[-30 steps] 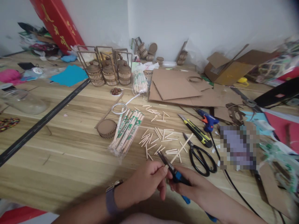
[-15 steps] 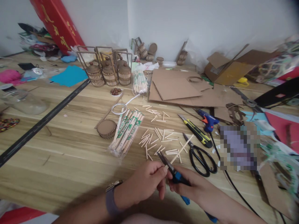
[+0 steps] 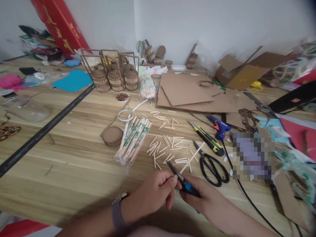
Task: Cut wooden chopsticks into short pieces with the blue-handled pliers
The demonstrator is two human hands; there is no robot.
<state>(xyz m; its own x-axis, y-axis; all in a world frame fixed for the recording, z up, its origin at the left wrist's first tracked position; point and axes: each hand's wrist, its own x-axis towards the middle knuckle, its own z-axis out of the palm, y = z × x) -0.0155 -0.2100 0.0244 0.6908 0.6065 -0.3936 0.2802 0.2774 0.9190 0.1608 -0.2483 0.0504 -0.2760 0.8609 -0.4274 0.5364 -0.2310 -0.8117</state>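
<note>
My left hand is closed, thumb and fingertips pinching the near end of a thin wooden stick. The stick runs up and right past the jaws of pliers with blue-and-black handles. Those handles are wrapped in my right hand, close beside the left. The jaws look nearly together across the stick; their exact contact is hard to see. Just beyond lie many short cut stick pieces. Black-handled scissors rest to the right of the pieces.
A yellow-black utility knife and a blue glue gun with a cord lie to the right. Wrapped chopsticks and a round cardboard piece are left of centre. Small lidded baskets and cardboard sheets stand or lie farther back.
The plier jaws and handles have come together as my right hand squeezed. My left hand and the stick stay almost where they were.
</note>
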